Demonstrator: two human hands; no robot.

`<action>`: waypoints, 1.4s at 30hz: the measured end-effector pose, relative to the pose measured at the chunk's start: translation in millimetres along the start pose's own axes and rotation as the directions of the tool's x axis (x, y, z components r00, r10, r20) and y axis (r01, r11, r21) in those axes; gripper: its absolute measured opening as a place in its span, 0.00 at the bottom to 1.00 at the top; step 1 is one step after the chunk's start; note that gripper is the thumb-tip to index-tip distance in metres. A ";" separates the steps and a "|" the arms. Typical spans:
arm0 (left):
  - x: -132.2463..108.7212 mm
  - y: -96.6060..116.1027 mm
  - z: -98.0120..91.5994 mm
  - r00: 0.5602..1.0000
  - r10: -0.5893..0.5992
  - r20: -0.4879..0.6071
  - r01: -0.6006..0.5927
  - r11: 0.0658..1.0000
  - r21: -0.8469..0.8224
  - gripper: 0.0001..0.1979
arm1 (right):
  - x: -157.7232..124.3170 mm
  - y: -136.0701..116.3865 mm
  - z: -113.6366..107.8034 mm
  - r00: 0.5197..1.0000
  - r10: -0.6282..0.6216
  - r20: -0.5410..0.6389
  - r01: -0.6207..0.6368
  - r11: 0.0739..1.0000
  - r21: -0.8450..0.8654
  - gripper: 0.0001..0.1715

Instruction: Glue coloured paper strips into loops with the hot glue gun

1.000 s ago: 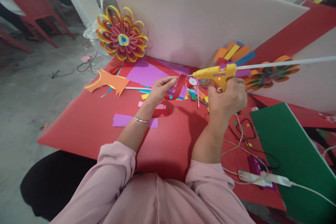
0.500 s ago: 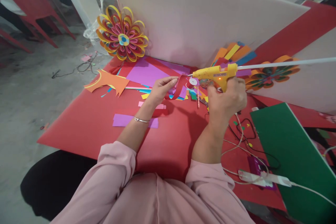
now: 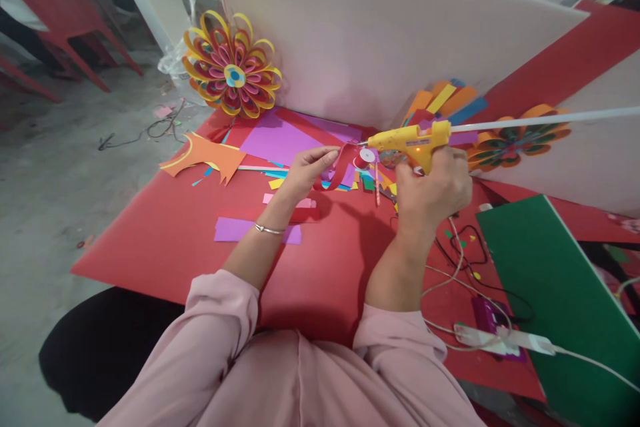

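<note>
My left hand (image 3: pixel 306 171) pinches a curved red paper strip (image 3: pixel 342 167) just above the red sheet (image 3: pixel 165 233) that covers the work surface. My right hand (image 3: pixel 434 188) grips a yellow glue gun (image 3: pixel 411 141), with a long white glue stick (image 3: pixel 545 119) jutting out of its back to the right. The gun's nozzle points left and sits at the top end of the red strip. A small white and red disc (image 3: pixel 367 156) lies just below the nozzle.
A finished paper flower (image 3: pixel 231 74) leans on the white board (image 3: pixel 380 33) at the back; another flower (image 3: pixel 515 140) lies right. Coloured strips (image 3: pixel 443 101), purple paper (image 3: pixel 280 137), an orange cut-out (image 3: pixel 205 155), a green sheet (image 3: pixel 550 280), cables and a power strip (image 3: pixel 505 341) are around.
</note>
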State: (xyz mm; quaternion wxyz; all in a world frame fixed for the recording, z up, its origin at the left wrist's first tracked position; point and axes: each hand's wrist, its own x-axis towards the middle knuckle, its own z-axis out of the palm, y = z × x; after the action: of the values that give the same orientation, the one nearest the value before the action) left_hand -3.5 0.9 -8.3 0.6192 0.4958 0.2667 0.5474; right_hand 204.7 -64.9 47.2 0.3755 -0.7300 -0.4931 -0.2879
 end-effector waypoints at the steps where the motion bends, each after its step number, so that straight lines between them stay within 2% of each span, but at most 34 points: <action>1: 0.0 0.3 0.3 1.000 0.007 -0.001 -0.007 1.000 0.001 0.23 | -0.2 0.1 0.2 1.000 -0.003 -0.010 0.003 1.000 -0.001 0.14; 12: 0.5 2.5 1.2 0.999 -0.002 -0.036 0.005 0.998 0.070 0.24 | -2.8 -1.1 0.1 1.000 -0.018 0.001 0.018 0.999 0.032 0.14; 21: 0.5 0.6 -0.4 0.996 0.083 0.041 -0.085 0.994 0.064 0.19 | -1.9 -2.4 -1.6 1.000 -0.012 0.016 0.012 1.000 0.013 0.17; 27: -0.1 4.9 2.5 0.998 0.059 -0.020 -0.057 0.995 0.087 0.23 | 0.9 -0.3 -4.3 1.000 -0.002 0.017 0.002 1.000 -0.022 0.14; 31: 1.5 6.2 3.7 0.982 0.177 -0.072 -0.160 0.967 0.196 0.18 | 0.3 -0.2 -0.9 1.000 0.005 -0.028 -0.006 1.000 -0.007 0.14; 35: 2.9 6.6 3.3 0.953 0.297 -0.051 -0.268 0.912 0.310 0.14 | -0.3 -0.7 0.3 1.000 0.015 0.006 -0.015 1.000 0.012 0.15; 42: 2.3 4.3 3.4 0.963 0.267 -0.044 -0.243 0.924 0.296 0.14 | -0.5 -1.4 -0.8 1.000 0.019 0.019 -0.019 0.999 0.028 0.15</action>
State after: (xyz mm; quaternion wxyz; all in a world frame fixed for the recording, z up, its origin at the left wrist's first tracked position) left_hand -1.7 1.6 -2.7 0.4523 0.5876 0.3024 0.5989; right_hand 203.2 -65.6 47.6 0.3837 -0.7321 -0.4935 -0.2706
